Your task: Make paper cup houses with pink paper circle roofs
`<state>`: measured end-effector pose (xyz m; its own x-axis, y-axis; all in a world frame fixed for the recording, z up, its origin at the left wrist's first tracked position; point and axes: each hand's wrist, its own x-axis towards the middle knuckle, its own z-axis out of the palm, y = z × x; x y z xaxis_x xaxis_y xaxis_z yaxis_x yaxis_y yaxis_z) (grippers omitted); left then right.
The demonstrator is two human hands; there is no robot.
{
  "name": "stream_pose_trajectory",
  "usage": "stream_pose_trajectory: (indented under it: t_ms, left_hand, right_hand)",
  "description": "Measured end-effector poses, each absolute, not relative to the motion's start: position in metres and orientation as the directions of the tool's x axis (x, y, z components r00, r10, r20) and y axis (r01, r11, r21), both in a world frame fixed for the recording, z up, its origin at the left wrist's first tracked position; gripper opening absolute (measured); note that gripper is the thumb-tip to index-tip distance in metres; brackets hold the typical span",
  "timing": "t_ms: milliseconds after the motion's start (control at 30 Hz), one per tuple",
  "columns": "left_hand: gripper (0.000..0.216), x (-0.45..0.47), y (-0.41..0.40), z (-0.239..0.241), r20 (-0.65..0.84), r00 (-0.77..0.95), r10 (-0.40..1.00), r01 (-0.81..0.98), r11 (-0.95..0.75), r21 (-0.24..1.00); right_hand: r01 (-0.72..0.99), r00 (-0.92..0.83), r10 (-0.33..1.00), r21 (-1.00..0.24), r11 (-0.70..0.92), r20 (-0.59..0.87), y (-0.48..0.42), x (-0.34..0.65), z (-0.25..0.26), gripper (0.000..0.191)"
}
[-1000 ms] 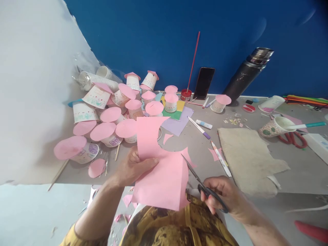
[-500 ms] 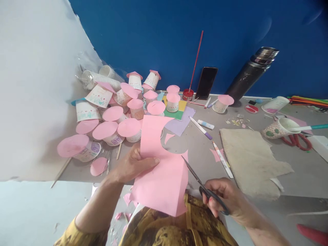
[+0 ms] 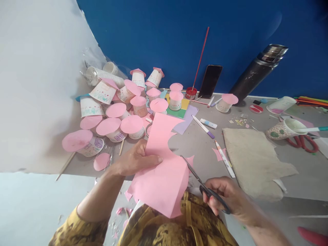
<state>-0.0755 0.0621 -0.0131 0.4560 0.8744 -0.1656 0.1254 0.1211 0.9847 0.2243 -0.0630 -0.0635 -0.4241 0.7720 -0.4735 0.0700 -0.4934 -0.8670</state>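
A sheet of pink paper [image 3: 164, 174] with a curved notch cut from its right edge is pinched in my left hand [image 3: 138, 158], thumb on top. My right hand [image 3: 221, 194] grips black-handled scissors [image 3: 196, 175], whose tips point up and left at the sheet's edge below the notch. Whether the tips touch the paper I cannot tell. Beyond the sheet stand several white paper cups with pink paper discs on them, such as this cup [image 3: 137, 133] under its disc [image 3: 132, 124]. A pointed pink scrap [image 3: 190, 160] shows behind the scissors.
Markers [image 3: 224, 159] and a beige cloth [image 3: 256, 157] lie to the right. A leaning dark flask [image 3: 256, 75], a phone [image 3: 210, 81] and a red pot [image 3: 191, 93] line the blue wall. Red-handled scissors [image 3: 307, 143] rest beside a spotted cup [image 3: 280, 130]. Bagged cups [image 3: 102, 76] sit back left.
The pink sheet has turned and tilted in my left hand, so its notch looks narrower. A pointed corner at its right edge now hangs behind the scissors. The whole view shifted slightly.
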Motion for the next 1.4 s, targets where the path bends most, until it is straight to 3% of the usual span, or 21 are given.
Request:
stream_pose_trajectory:
  t_ms: [233,433,600,733,833,900,1000,1067,1133,1233,1333,1400]
  left_hand:
    - [0.022,-0.079,0.067,-0.016,-0.204,0.579,0.79,0.086,0.19,0.978]
    - [0.022,-0.082,0.073,-0.016,-0.207,0.629,0.749,0.167,0.13,0.977]
    - [0.022,-0.075,0.076,-0.015,-0.193,0.671,0.716,0.152,0.123,0.981]
    - [0.02,-0.061,0.079,-0.006,-0.206,0.716,0.667,0.199,0.088,0.976]
    - [0.026,-0.049,0.081,0.006,-0.272,0.739,0.616,0.26,0.11,0.959]
    - [0.037,-0.045,0.079,0.008,-0.263,0.708,0.655,0.157,0.218,0.963]
    - [0.051,-0.044,0.068,-0.004,-0.173,0.607,0.776,-0.178,0.345,0.921]
    - [0.039,-0.041,0.053,-0.021,-0.155,0.57,0.807,-0.223,0.334,0.916]
    - [0.029,-0.033,0.033,-0.037,-0.133,0.562,0.816,-0.124,0.242,0.962]
    - [0.054,-0.013,0.006,-0.053,0.04,0.615,0.788,-0.134,0.054,0.99]
    - [0.069,0.009,-0.006,-0.062,0.089,0.502,0.86,-0.263,0.053,0.963]
    - [0.067,0.018,-0.006,-0.069,0.002,0.386,0.923,-0.307,0.126,0.943]
  right_hand:
    - [0.049,-0.435,0.773,-0.87,-0.491,-0.461,-0.063,0.225,-0.067,0.051]
    - [0.086,-0.421,0.776,-0.873,-0.481,-0.469,-0.064,0.23,-0.067,0.053]
    - [0.031,-0.23,0.898,-0.925,-0.378,-0.375,-0.054,0.226,-0.052,0.049]
    - [-0.083,-0.185,0.954,-0.963,-0.256,-0.237,-0.034,0.206,-0.042,0.053]
    - [-0.138,-0.085,0.968,-0.96,-0.245,-0.235,-0.02,0.186,-0.046,0.045]
    - [-0.233,0.044,0.971,-0.947,-0.22,-0.236,-0.013,0.175,-0.05,0.039]
    - [-0.449,0.226,0.954,-0.89,-0.078,-0.198,-0.006,0.165,-0.053,0.039]
    - [-0.532,0.289,0.939,-0.847,-0.004,-0.185,-0.003,0.162,-0.051,0.039]
    - [-0.546,0.335,0.926,-0.837,0.039,-0.175,0.0,0.159,-0.049,0.037]
    - [-0.49,0.407,0.901,-0.868,0.077,-0.149,0.0,0.154,-0.048,0.04]
    - [-0.413,0.458,0.877,-0.908,0.063,-0.148,0.0,0.147,-0.048,0.044]
    - [-0.399,0.443,0.883,-0.916,0.038,-0.156,-0.001,0.144,-0.047,0.045]
